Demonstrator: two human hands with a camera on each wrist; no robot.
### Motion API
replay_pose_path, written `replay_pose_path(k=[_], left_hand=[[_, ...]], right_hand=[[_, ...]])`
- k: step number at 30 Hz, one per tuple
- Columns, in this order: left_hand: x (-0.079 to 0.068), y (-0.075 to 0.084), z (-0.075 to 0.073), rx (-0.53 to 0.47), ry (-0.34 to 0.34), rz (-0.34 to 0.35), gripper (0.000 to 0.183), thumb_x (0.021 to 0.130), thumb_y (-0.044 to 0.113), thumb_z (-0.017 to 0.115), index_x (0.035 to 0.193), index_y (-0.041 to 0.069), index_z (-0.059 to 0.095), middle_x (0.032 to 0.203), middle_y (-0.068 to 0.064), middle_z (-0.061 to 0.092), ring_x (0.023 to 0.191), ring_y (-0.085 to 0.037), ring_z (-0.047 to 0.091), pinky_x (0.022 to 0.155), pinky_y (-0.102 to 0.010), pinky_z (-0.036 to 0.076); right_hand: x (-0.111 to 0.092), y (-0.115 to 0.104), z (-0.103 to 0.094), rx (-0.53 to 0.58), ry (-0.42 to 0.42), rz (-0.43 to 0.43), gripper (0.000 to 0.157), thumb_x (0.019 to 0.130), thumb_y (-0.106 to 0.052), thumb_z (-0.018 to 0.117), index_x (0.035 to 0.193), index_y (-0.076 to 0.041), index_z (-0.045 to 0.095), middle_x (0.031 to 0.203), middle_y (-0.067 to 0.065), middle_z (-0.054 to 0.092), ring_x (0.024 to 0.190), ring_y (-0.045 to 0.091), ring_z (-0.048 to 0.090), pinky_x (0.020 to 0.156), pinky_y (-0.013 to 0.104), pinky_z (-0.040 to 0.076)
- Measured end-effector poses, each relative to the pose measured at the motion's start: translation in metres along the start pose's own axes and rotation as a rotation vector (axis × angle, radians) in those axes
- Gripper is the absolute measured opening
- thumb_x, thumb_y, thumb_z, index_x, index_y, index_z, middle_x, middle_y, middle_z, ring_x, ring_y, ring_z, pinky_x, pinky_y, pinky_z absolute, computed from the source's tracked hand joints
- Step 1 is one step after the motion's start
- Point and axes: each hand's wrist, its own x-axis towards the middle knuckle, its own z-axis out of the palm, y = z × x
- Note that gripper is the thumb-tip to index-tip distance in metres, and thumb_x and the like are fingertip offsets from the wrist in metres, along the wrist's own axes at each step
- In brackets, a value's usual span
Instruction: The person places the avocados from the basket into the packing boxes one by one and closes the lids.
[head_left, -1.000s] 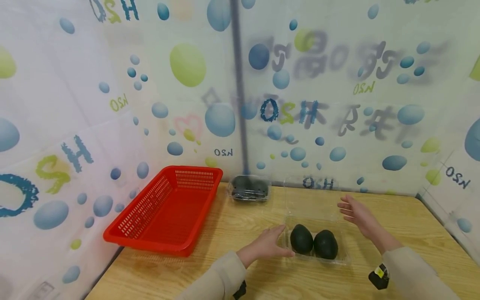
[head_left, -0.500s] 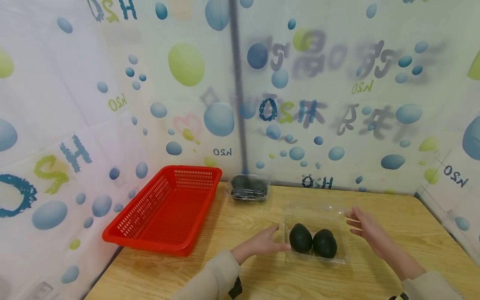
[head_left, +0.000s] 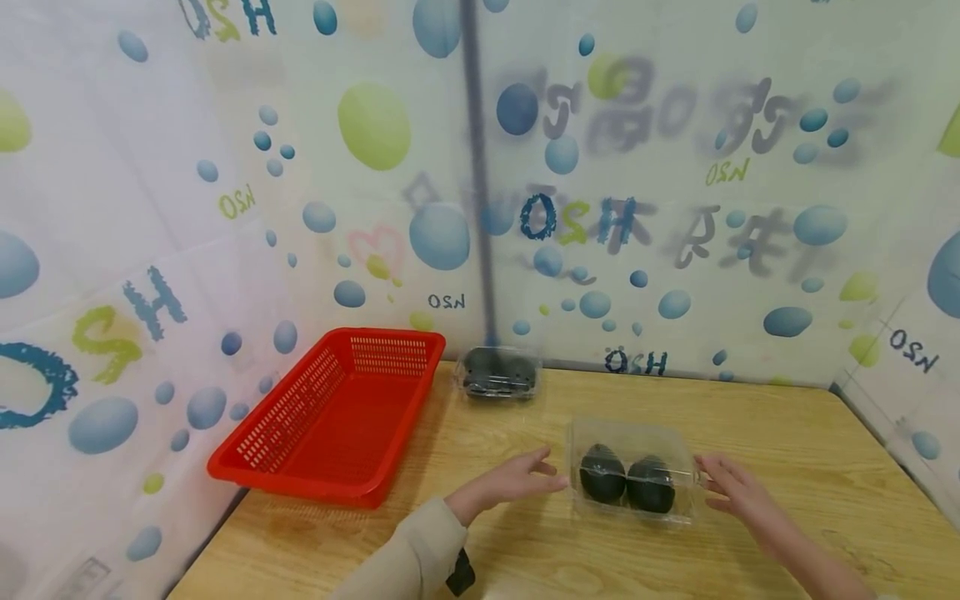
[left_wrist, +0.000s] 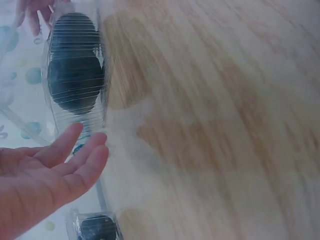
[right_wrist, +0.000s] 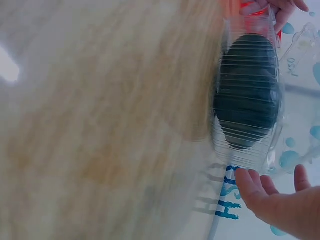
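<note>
Two dark green avocados (head_left: pixel 602 475) lie side by side in a clear plastic clamshell box (head_left: pixel 636 432) on the table, its see-through lid tilted down over them. My left hand (head_left: pixel 510 482) is just off the box's left end, fingers extended and holding nothing. At the opposite end is my right hand (head_left: pixel 738 490), its fingertips right at the lid's edge. The right wrist view has this hand (right_wrist: pixel 275 197) with fingers stretched out beside the ribbed end of the box. Ribbed plastic also covers the dark fruit (left_wrist: pixel 77 82) in the left wrist view.
A red plastic basket (head_left: pixel 386 479) stands on the left of the wooden table (head_left: pixel 787 442). Another clear box (head_left: pixel 498 373) with dark fruit sits at the back by the patterned curtain (head_left: pixel 675 167), which lines the back and sides.
The lid, upright at first, has swung forward and down over the avocados. My right hand has come down and nearer along with it. My left hand has drawn slightly left from the box.
</note>
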Motion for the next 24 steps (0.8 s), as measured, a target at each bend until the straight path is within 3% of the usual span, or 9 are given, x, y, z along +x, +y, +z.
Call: replay_pose_path(k=[5,14,18,21,24], left_hand=[[0.000,0.000,0.003,-0.034,-0.011,0.012,0.073,0.090,0.038,0.055,0.143,0.000,0.023,0.123,-0.011,0.055,0.113,-0.025,0.053,0.093,-0.042,0.042],[0.003,0.002,0.011,-0.066,0.000,0.009,0.062,0.089,0.022,0.059,0.140,0.002,0.031,0.115,-0.009,0.058,0.107,-0.024,0.055,0.088,-0.040,0.044],[0.004,0.003,0.016,-0.132,0.009,0.015,0.060,0.089,0.015,0.055,0.141,0.000,0.029,0.111,-0.011,0.059,0.101,-0.025,0.057,0.087,-0.042,0.045],[0.006,0.002,0.020,-0.177,0.024,0.006,0.060,0.088,0.014,0.053,0.141,0.000,0.029,0.107,-0.010,0.059,0.091,-0.023,0.059,0.082,-0.042,0.047],[0.008,0.002,0.024,-0.188,0.052,-0.004,0.059,0.086,0.015,0.054,0.139,-0.001,0.031,0.097,-0.008,0.059,0.079,-0.019,0.057,0.075,-0.038,0.048]], right_hand=[[-0.003,0.006,0.005,0.013,-0.013,0.041,0.068,0.099,-0.042,0.028,0.140,0.010,0.014,0.141,0.034,0.019,0.122,0.047,0.034,0.091,0.047,0.044],[-0.005,0.018,0.010,0.008,-0.014,0.030,0.060,0.098,-0.026,0.040,0.137,0.012,0.017,0.137,0.036,0.023,0.117,0.036,0.044,0.087,0.043,0.046],[-0.005,0.022,0.012,0.031,0.008,0.005,0.058,0.095,-0.021,0.045,0.136,0.012,0.019,0.136,0.038,0.024,0.103,0.014,0.053,0.080,0.035,0.048],[-0.005,0.026,0.014,0.059,0.020,-0.013,0.058,0.093,-0.015,0.047,0.135,0.012,0.019,0.135,0.038,0.025,0.091,0.000,0.052,0.076,0.030,0.048],[-0.005,0.027,0.013,0.063,0.002,0.009,0.059,0.093,-0.017,0.046,0.136,0.011,0.017,0.135,0.039,0.024,0.097,0.008,0.053,0.078,0.031,0.047]])
